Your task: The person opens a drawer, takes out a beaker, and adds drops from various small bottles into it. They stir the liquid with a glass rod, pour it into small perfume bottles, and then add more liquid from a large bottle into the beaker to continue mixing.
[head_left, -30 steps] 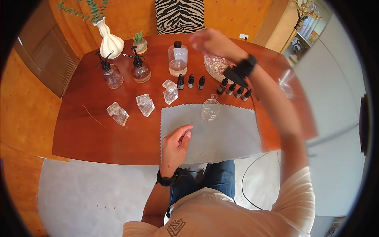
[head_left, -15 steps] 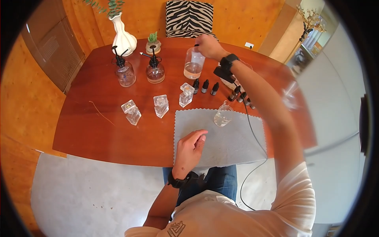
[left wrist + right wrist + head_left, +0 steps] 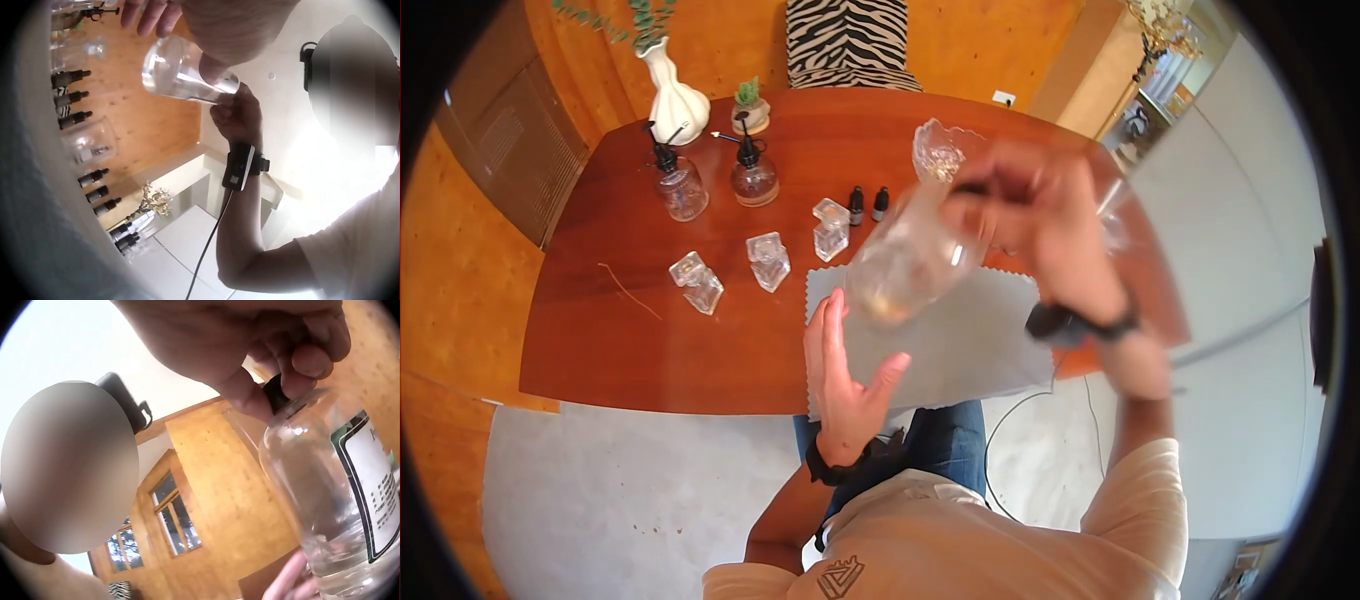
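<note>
In the head view the right hand (image 3: 1040, 215), blurred, holds a large clear bottle (image 3: 915, 255) tilted over the grey mat (image 3: 990, 345). The right wrist view shows its fingers pinching the black cap (image 3: 275, 395) of the bottle (image 3: 312, 481), which has a white label and clear liquid low inside. Beside the bottle's base is the left hand (image 3: 847, 385), fingers extended and thumb apart; whether it touches the bottle cannot be told. A glass beaker (image 3: 90, 142) shows in the left wrist view; in the head view the bottle and hand cover its place.
Three clear angular glass bottles (image 3: 697, 283) stand left of the mat. Small black dropper bottles (image 3: 856, 206), two pump bottles (image 3: 681, 188), a glass bowl (image 3: 945, 150), a small potted plant (image 3: 750, 108) and a white vase (image 3: 677, 105) are farther back. A cable hangs at the right.
The right hand took hold of the large bottle's cap at the back of the table and brought the bottle forward, tilting it. The left hand's fingers have spread and moved up beside its base.
</note>
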`<action>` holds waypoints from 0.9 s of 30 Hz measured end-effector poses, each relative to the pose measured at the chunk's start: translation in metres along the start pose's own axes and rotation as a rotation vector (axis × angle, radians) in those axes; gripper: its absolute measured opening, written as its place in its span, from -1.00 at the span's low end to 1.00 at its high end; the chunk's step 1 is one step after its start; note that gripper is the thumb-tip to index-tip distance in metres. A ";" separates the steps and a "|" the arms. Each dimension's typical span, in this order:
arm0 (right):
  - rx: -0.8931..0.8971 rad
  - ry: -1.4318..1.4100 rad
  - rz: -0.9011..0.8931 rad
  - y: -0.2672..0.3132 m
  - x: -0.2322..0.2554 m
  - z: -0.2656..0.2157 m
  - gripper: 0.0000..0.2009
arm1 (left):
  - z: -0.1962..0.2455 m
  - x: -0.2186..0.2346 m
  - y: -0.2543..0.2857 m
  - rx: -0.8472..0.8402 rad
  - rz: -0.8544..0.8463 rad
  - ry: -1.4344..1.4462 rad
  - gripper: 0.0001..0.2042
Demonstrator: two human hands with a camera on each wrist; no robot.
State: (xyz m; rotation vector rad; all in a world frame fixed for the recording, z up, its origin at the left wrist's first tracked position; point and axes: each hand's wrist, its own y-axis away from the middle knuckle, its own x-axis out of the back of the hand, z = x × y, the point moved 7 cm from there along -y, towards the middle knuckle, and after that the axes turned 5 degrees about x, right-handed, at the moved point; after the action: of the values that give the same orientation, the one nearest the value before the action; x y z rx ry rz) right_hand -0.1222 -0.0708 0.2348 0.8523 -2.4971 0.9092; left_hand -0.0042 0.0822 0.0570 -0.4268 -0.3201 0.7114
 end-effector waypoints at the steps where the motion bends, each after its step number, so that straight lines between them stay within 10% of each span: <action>1: 0.035 0.111 -0.021 0.021 -0.005 -0.005 -0.80 | 0.003 -0.005 0.007 -0.010 0.014 -0.012 -0.16; 10: 0.074 0.027 -0.069 0.132 -0.037 0.006 -0.76 | 0.004 -0.034 0.068 -0.002 -0.004 -0.098 -0.07; 21: 0.397 -0.121 -0.536 0.137 -0.001 0.003 -0.63 | 0.014 -0.061 0.075 0.193 -0.729 0.294 0.01; 27: 0.165 0.019 -0.506 0.144 -0.002 0.020 -0.62 | 0.008 -0.067 0.078 0.189 -0.728 0.239 0.03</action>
State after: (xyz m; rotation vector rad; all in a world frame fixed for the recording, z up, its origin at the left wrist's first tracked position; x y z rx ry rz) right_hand -0.2153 0.0053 0.1529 1.4337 -2.0529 0.9350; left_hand -0.0992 0.0912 0.0175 -0.1853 -0.1591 -0.0246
